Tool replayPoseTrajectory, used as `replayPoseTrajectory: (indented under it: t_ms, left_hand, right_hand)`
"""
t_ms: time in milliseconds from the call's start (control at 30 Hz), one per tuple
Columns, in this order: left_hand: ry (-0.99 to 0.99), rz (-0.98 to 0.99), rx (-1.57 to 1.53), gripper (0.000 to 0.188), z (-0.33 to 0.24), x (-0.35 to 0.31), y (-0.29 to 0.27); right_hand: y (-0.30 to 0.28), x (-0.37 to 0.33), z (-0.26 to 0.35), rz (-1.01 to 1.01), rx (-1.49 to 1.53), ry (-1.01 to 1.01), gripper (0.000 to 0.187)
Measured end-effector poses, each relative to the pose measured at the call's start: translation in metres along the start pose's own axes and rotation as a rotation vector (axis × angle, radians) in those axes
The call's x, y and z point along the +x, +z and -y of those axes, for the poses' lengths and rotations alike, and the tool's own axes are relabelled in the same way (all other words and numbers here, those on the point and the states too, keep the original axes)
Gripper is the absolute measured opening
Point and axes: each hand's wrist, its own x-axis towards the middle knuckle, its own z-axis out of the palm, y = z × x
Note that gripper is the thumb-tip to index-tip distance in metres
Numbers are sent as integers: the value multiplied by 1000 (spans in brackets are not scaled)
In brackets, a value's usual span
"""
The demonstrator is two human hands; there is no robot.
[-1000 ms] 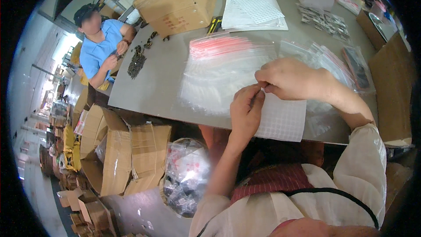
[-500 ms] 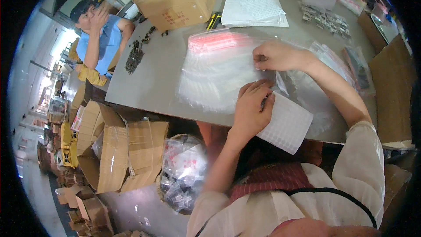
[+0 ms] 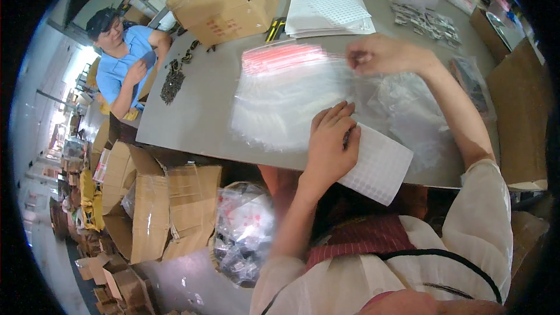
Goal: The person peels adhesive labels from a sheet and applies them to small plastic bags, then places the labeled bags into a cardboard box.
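My left hand (image 3: 333,143) rests at the table's near edge, closed over the upper left corner of a white sheet of round stickers (image 3: 380,166). Something dark shows between its thumb and fingers, too small to name. The sheet sticks out past the edge toward me. Above it, my right hand (image 3: 382,55) is raised with its fingers curled together, slightly blurred; what they hold, if anything, is hidden. Left of both hands lies a fanned stack of clear zip bags (image 3: 286,99) with red closure strips. More loose clear bags (image 3: 411,102) lie under my right forearm.
A cardboard box (image 3: 224,9), papers (image 3: 329,9) and a yellow-black cutter (image 3: 275,29) stand or lie at the back. Small metal parts (image 3: 426,23) lie at back right, dark chain-like pieces (image 3: 172,84) at left. A co-worker (image 3: 125,58) sits beyond. An open carton (image 3: 519,116) stands right.
My right hand has lifted away from the bags beside my left hand, up and to the right. The left hand stays on the sticker sheet. The co-worker's hand has come down from the face.
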Motion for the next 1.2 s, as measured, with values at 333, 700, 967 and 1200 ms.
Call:
replayPoseTrajectory:
  t_ms: [333, 700, 967, 1200]
  left_hand:
    - [-78, -40, -1, 14, -7, 3, 0]
    - [-92, -85, 57, 25, -2, 0, -1]
    - [-34, -39, 109, 11, 0, -2, 0]
    - [27, 41, 96, 7, -10, 3, -3]
  right_hand:
    - [42, 2, 9, -51, -141, -87, 20]
    - [-33, -33, 2, 328, -112, 120, 32]
    - [-63, -47, -11, 517, -25, 149, 35]
    - [-23, -22, -37, -7, -31, 119, 37]
